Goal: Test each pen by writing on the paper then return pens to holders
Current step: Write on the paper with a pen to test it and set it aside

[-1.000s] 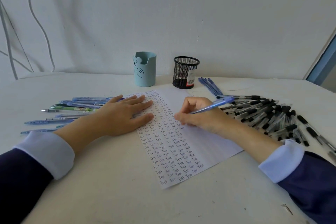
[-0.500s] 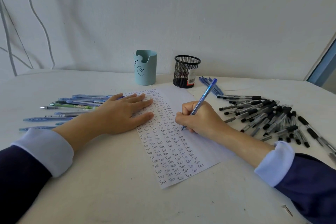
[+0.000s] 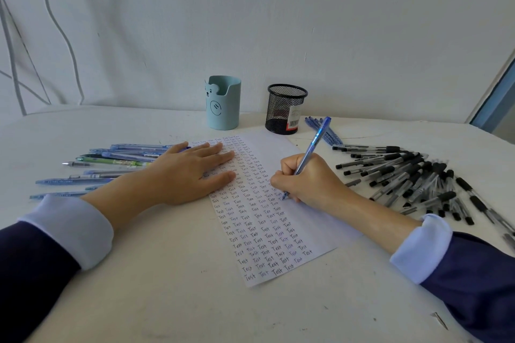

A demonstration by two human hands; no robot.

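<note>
A white paper sheet covered with rows of the handwritten word "Test" lies in the middle of the table. My left hand rests flat on its upper left part, fingers straight. My right hand grips a blue pen in a writing hold, its tip touching the paper at the right end of a row. Behind the sheet stand a light blue bear holder and a black mesh holder; I see no pens sticking out of either.
Several blue and green pens lie spread out left of the sheet. A large pile of black-capped pens covers the table on the right, and a few blue pens lie beside the mesh holder. A white wall rises behind.
A second ago the blue pen lay low across my right hand; it has swung upright into a writing hold and its tip now meets the paper. My left hand has stayed put.
</note>
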